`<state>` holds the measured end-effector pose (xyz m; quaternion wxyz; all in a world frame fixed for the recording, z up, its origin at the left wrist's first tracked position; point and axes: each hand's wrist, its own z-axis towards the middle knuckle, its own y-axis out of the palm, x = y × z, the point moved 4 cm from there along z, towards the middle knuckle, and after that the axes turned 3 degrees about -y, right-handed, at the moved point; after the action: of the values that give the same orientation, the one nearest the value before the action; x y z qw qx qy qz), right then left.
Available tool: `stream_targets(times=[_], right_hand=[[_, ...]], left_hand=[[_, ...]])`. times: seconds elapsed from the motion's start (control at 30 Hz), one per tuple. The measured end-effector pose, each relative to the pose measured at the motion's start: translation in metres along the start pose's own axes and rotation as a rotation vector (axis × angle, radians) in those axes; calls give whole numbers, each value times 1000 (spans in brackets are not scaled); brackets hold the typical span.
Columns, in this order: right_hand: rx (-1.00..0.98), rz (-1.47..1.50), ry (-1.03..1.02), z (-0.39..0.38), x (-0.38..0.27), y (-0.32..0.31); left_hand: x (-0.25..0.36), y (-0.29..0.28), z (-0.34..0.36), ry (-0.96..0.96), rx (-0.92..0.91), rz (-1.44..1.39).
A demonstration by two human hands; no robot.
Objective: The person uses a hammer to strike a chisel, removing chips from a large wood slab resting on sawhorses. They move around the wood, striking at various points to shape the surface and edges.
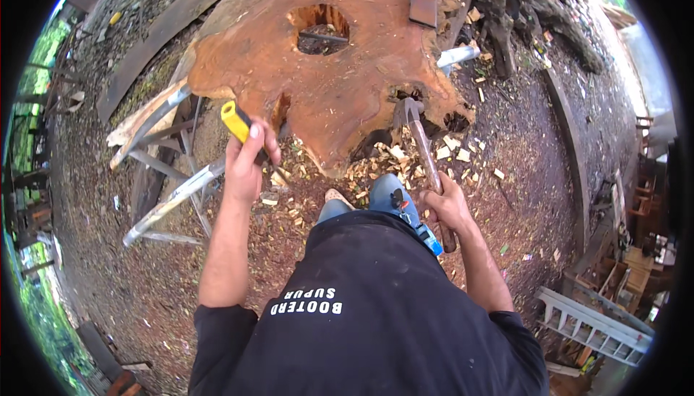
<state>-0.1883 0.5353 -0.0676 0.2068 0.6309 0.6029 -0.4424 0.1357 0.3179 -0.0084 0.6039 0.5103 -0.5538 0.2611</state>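
Note:
A wide, reddish wood slab with an irregular edge has a large hole near its middle and carved hollows along its near edge. My left hand grips a yellow-and-black handled tool, likely a chisel, just off the slab's near-left edge, its blade pointing down toward me. My right hand is closed round the wooden handle of a hammer, whose metal head lies at the hollow in the slab's right front. Pale wood chips are scattered below that edge.
Metal tubes stand out at the left, near a long plank. A brown block sits on the slab. Gnarled wood and a long board are at the right, with a ladder lower down. My feet are below the slab.

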Motion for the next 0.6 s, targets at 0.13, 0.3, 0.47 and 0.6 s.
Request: stream_targets(times=[0.13,0.3,0.47,0.6], right_hand=[[-31,-39,-16,-3,-4,-2],[-30,-176,-109,-1,1,-24],[1,-462,-189,3,-11,-45],[12,-596,-320,46,-49,-39]], left_hand=[[15,42,14,123,-48,30],[10,75,27,203,-30,151],[-9,90,12,6,91,473],[-47,112,-25,-39,100,603]])
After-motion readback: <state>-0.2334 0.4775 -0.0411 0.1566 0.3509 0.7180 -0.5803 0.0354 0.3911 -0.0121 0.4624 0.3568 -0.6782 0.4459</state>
